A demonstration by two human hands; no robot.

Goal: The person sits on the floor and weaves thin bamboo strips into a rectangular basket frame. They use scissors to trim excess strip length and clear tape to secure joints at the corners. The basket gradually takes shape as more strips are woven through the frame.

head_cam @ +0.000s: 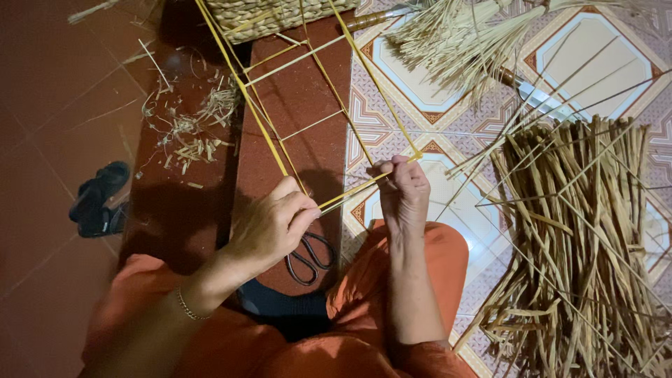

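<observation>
Patterned floor tiles (595, 42) | left hand (269, 224) and right hand (404, 189) both pinch thin yellow cane frame (280, 115) | judged best kept taut, corner held square | black-handled scissors (308, 257) beneath

A dim scene: dark reddish-brown smooth floor tiles (63, 105) spread on the left, while patterned ceramic floor tiles (595, 42) with white, orange and red geometric shapes lie on the right.

frame (329, 126): smooth yellow cane | strips (581, 238): dry matt straw | floor tiles (420, 91): glossy | scissors (308, 257): dark metal
</observation>
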